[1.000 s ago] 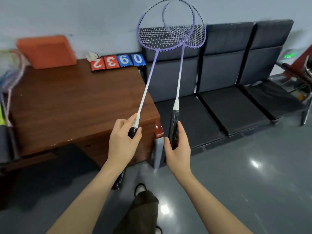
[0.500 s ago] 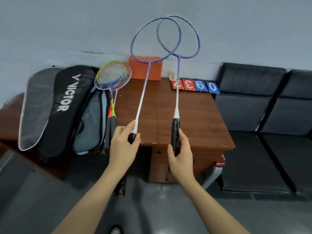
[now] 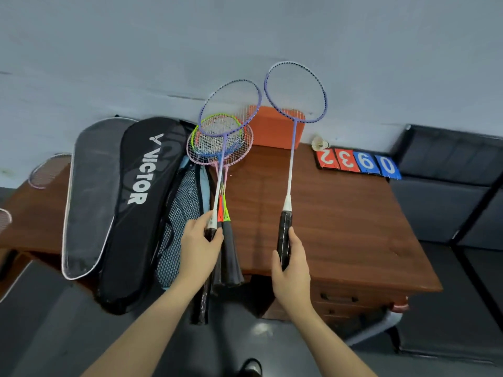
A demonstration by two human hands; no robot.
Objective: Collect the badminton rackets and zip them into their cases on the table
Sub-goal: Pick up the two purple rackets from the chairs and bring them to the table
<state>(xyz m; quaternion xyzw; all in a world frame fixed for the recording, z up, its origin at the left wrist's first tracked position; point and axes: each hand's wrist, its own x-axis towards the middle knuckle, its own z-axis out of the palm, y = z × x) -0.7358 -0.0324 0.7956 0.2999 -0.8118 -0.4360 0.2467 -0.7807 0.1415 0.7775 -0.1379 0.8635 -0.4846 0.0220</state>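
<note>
My left hand [image 3: 200, 247] grips the black handle of one purple racket [image 3: 221, 156], whose head lies over the pink and green rackets [image 3: 239, 149] resting on the wooden table [image 3: 340, 219]. Over the table, my right hand [image 3: 291, 270] holds a second purple racket [image 3: 290, 175] upright by its black handle. A black Victor case [image 3: 138, 202] lies on the table's left part. Beside it are a grey case [image 3: 89, 197] and a mesh-fronted blue case [image 3: 179, 213].
An orange block [image 3: 275, 126] and a shuttlecock [image 3: 319, 143] stand at the table's back edge, beside a flip scoreboard [image 3: 358, 162]. Dark padded seats [image 3: 462, 202] line the wall to the right. More racket heads [image 3: 47, 170] show at far left.
The view has closed in on the table. My left hand has swung its racket left and down onto the pink and green rackets. The right racket has moved apart from it.
</note>
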